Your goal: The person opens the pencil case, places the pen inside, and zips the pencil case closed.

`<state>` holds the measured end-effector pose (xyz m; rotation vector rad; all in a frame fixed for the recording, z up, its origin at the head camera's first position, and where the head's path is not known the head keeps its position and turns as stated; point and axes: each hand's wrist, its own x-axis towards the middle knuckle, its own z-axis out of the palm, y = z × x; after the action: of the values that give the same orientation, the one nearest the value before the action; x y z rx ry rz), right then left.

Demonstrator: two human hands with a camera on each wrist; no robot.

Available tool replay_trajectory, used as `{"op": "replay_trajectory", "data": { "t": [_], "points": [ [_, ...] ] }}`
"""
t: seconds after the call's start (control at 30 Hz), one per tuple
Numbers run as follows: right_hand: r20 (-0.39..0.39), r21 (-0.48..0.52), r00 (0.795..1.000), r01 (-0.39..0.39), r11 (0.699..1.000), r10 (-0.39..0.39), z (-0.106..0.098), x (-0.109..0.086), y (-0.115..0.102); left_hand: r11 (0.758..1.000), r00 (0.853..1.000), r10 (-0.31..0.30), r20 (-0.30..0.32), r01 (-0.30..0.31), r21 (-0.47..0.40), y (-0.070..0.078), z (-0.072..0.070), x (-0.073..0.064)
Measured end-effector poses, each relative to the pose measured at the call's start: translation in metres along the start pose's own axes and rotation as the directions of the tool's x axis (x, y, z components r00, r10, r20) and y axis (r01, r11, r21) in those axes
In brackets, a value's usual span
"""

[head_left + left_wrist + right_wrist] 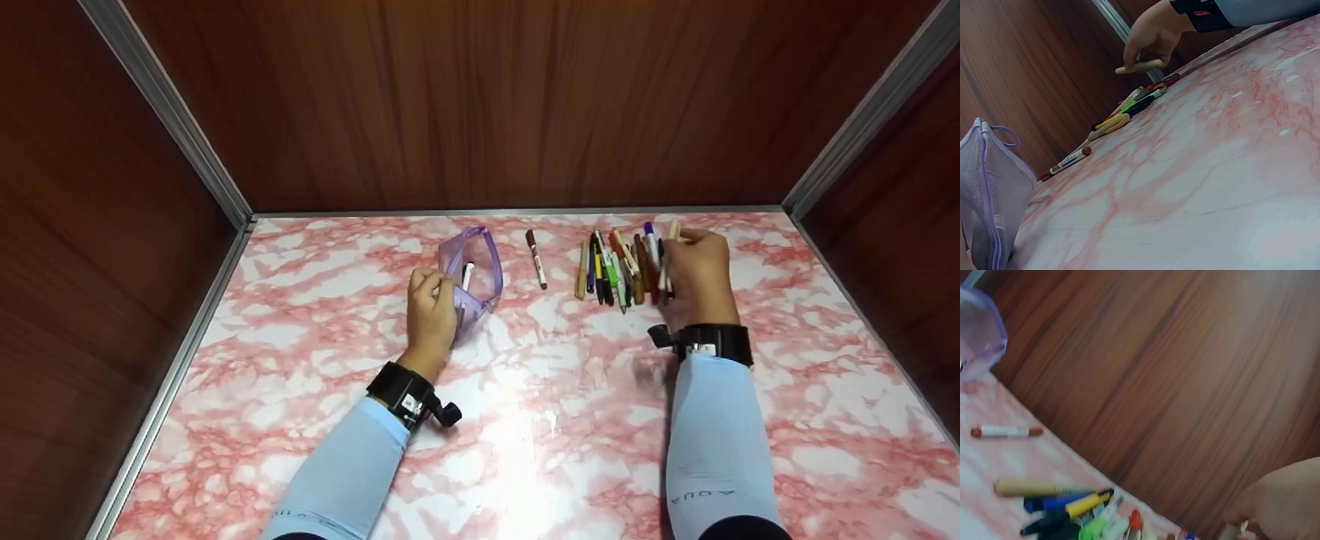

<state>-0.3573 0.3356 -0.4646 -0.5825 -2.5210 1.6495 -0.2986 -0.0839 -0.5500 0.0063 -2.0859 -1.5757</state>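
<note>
My left hand (433, 304) grips the near side of a purple mesh pouch (495, 262), whose mouth gapes open. Inside the pouch lies a white pen with a dark end (468, 276). In the left wrist view the pouch (995, 191) stands upright, its zipper edge towards the camera. Over the right end of a row of mixed pens and markers (611, 270), my right hand (701, 259) pinches a beige-ended marker (673, 229). The fingers partly cover this marker. In the right wrist view only part of the right hand (1286, 500) shows.
A white marker with brown ends (535, 259) lies alone between the pouch and the row. The table (525, 420) has a red-and-white marbled top. Brown wood-grain panels (480, 105) wall it at the back and both sides, with metal strips (180, 127) at the corners.
</note>
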Motion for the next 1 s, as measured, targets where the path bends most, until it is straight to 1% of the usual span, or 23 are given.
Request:
{"op": "replay_trajectory", "data": {
  "t": [0.03,0.07,0.13,0.23,0.37,0.43,0.5,0.57,0.67,0.73,0.8,0.9,1.0],
  "points": [
    [0.001,0.018,1.0,0.012,1.0,-0.012,0.001,0.0,-0.003,1.0,1.0,0.0,0.0,0.0,-0.001,0.0,0.0,0.0],
    [-0.009,-0.005,0.999,0.037,0.999,-0.037,0.003,-0.001,-0.007,1.0,1.0,0.001,0.0,-0.001,-0.002,0.001,0.0,0.0],
    [0.007,0.073,0.999,0.037,0.997,-0.037,0.008,-0.003,-0.014,1.0,1.0,0.005,-0.003,-0.005,-0.005,0.001,0.0,0.0],
    [0.036,0.197,0.999,0.023,0.98,-0.031,0.019,-0.01,-0.023,1.0,1.0,0.001,0.001,-0.001,-0.007,0.001,0.001,-0.001],
    [0.052,0.332,0.998,0.019,0.943,-0.038,0.033,-0.018,-0.034,1.0,1.0,0.0,0.009,0.0,-0.003,0.001,0.002,-0.001],
    [0.054,0.379,0.997,0.036,0.925,-0.061,0.041,-0.021,-0.038,1.0,1.0,0.001,0.004,-0.001,-0.003,0.0,0.002,-0.001],
    [0.059,0.442,0.994,0.054,0.895,-0.089,0.05,-0.024,-0.042,1.0,1.0,-0.003,0.0,0.003,-0.004,0.0,0.001,-0.001],
    [0.065,0.473,0.991,0.072,0.878,-0.116,0.061,-0.027,-0.045,1.0,1.0,-0.008,0.0,0.008,-0.004,0.0,0.0,-0.001],
    [0.078,0.531,0.985,0.089,0.843,-0.154,0.081,-0.031,-0.048,1.0,1.0,-0.016,0.007,0.016,0.0,0.001,-0.001,-0.002],
    [0.093,0.547,0.979,0.103,0.831,-0.182,0.096,-0.036,-0.049,1.0,1.0,-0.019,0.006,0.019,0.006,0.002,-0.001,-0.002],
    [0.111,0.552,0.972,0.112,0.826,-0.206,0.111,-0.041,-0.049,1.0,1.0,-0.022,0.006,0.022,0.008,0.002,-0.001,-0.002],
    [0.125,0.5,0.964,0.143,0.854,-0.235,0.133,-0.05,-0.049,1.0,1.0,-0.019,0.003,0.019,0.003,0.001,-0.001,-0.001],
    [0.13,0.463,0.956,0.174,0.869,-0.261,0.152,-0.06,-0.047,1.0,1.0,-0.017,0.009,0.017,-0.007,0.001,0.0,-0.001]
  ]
}}
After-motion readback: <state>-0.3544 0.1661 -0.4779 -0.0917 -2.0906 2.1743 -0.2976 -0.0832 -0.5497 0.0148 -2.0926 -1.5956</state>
